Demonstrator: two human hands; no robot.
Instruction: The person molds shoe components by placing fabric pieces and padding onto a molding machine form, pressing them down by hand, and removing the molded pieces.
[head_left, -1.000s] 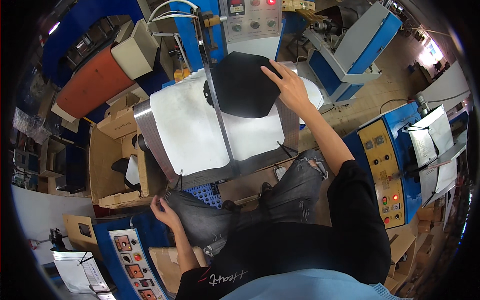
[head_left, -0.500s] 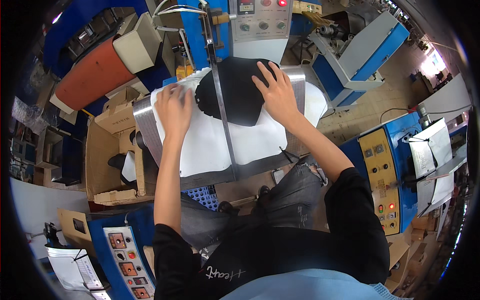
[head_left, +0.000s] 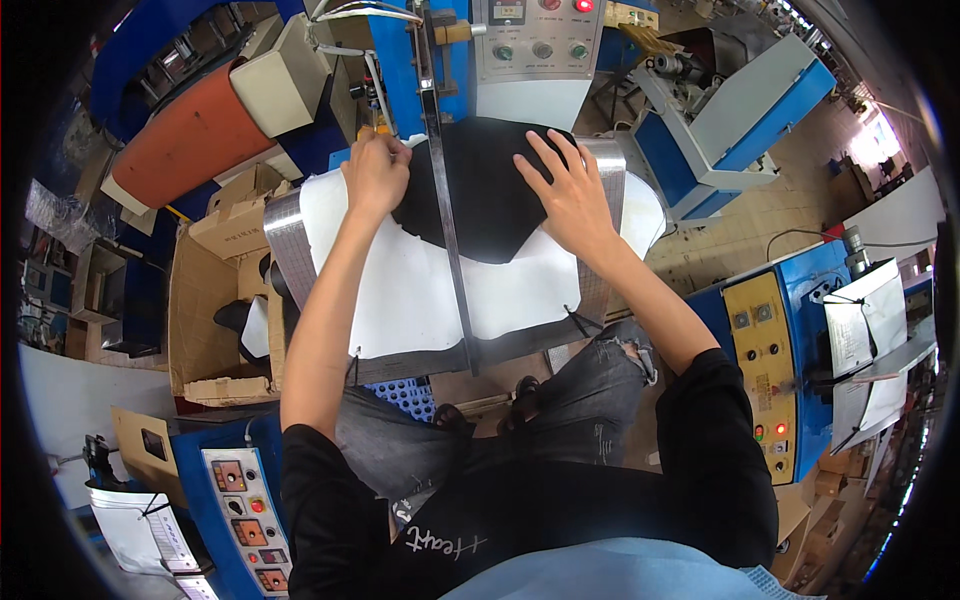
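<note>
A black flat piece of sheet material (head_left: 495,190) with a pointed lower edge lies on a white sheet (head_left: 400,290) over the machine's curved bed. My left hand (head_left: 378,175) is closed at the piece's upper left edge, fingers bent together; what lies between the fingertips is hidden. On the right, my right hand (head_left: 575,200) rests with fingers spread, its fingertips on the black piece's upper right part. A narrow dark metal bar (head_left: 447,200) runs lengthwise above the piece, between my two hands.
A control panel (head_left: 540,40) with knobs and a red light stands behind the bed. At left is an open cardboard box (head_left: 205,320) with black and white pieces inside. Blue machine cabinets with panels (head_left: 765,370) flank me on both sides.
My left hand has moved up and right, from lying over the white sheet to closing at the black piece's edge. My right hand stays on the piece. The whole view has shifted slightly.
</note>
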